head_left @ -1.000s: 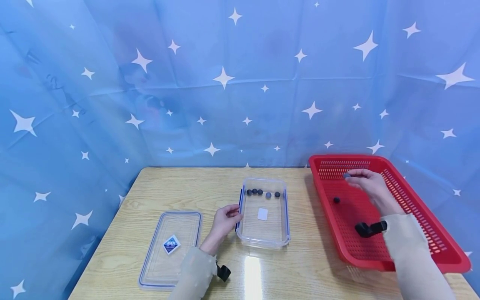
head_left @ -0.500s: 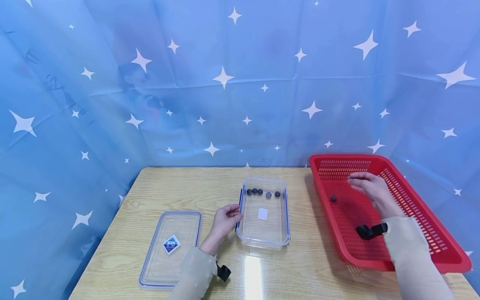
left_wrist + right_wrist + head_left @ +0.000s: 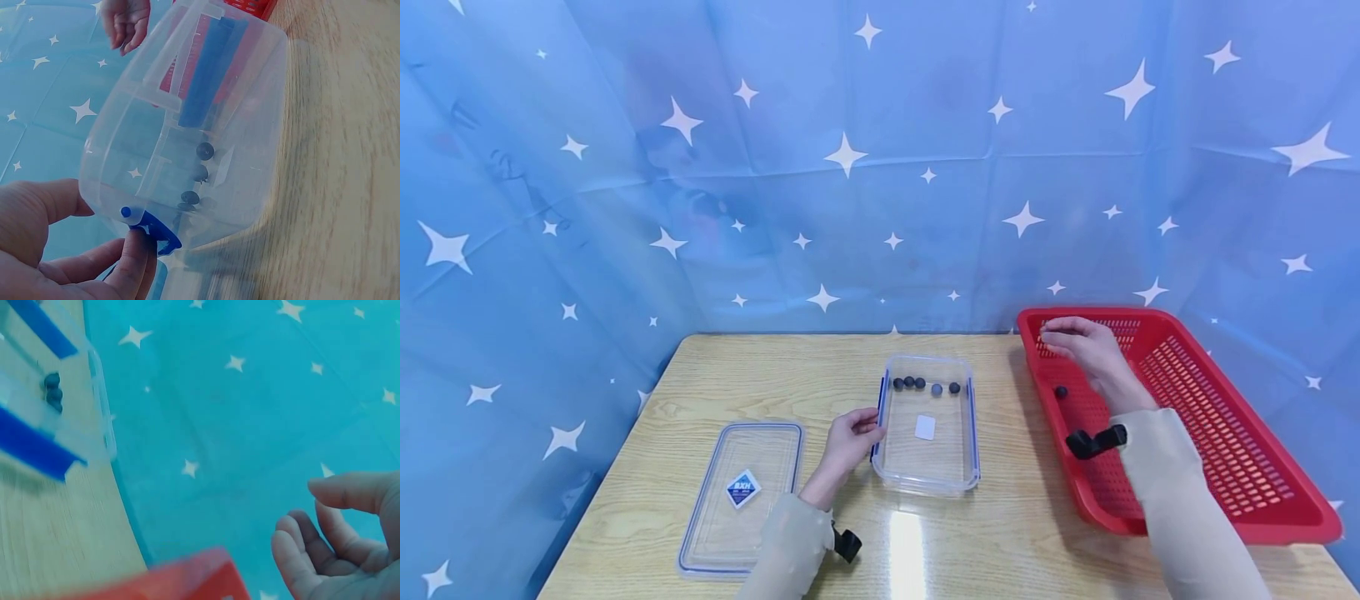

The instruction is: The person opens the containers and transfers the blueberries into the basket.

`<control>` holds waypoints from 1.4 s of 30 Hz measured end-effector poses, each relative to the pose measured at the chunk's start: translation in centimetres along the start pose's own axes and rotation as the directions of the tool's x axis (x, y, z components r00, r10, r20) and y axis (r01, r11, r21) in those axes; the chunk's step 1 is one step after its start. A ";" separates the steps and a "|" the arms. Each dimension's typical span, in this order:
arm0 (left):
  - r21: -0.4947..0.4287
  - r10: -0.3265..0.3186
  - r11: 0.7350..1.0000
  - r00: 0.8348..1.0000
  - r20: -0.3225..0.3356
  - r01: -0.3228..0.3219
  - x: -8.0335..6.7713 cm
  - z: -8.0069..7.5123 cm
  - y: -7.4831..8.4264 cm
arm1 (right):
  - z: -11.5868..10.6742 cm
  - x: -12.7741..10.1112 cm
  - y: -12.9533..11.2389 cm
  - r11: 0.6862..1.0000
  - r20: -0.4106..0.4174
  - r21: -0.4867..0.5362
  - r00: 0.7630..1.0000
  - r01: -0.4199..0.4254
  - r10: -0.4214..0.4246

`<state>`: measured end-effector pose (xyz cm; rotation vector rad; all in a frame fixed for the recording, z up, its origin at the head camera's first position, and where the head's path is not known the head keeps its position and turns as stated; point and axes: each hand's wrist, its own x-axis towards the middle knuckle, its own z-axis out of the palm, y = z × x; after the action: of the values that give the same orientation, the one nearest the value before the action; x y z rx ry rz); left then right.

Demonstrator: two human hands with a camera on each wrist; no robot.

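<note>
A clear plastic container (image 3: pixel 928 467) with blue clips sits mid-table, with several dark balls (image 3: pixel 925 386) along its far wall. My left hand (image 3: pixel 867 432) grips its left wall by a blue clip (image 3: pixel 156 231); the thumb and a finger press the plastic in the left wrist view. My right hand (image 3: pixel 1060 337) hovers over the far-left corner of the red basket (image 3: pixel 1225 433). Its fingers (image 3: pixel 294 550) are loosely curled, and whether they hold anything is hidden. One dark ball (image 3: pixel 1061 392) lies loose in the basket.
The container's lid (image 3: pixel 741 492) lies flat on the wooden table (image 3: pixel 775 367), left of my left hand. A blue star-print backdrop (image 3: pixel 880 167) closes the back and both sides. The basket reaches the table's right edge.
My right hand has moved left and farther back, from the basket's middle to its far-left corner. The loose ball has shifted slightly left. The left hand has stayed put.
</note>
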<state>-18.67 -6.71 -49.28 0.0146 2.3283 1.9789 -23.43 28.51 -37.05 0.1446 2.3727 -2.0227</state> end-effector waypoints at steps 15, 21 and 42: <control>-0.006 0.021 1.000 1.000 0.011 -0.021 -0.7 -0.2 1.5 | 6.2 1.6 -0.5 0.997 0.013 -0.073 0.999 -0.035 0.036; 0.005 0.003 1.000 1.000 -0.006 -0.003 0.1 -0.1 0.0 | 8.5 1.9 -0.2 0.999 0.052 -0.007 0.998 -0.045 0.045; -0.010 -0.006 1.000 1.000 -0.007 0.006 -0.1 -0.1 0.0 | 17.0 1.5 4.3 0.984 -0.143 0.134 0.980 -0.116 0.135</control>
<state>-18.62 -6.79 -49.26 0.0000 2.3197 1.9912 -25.36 12.54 -44.11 0.4547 2.2512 -2.1716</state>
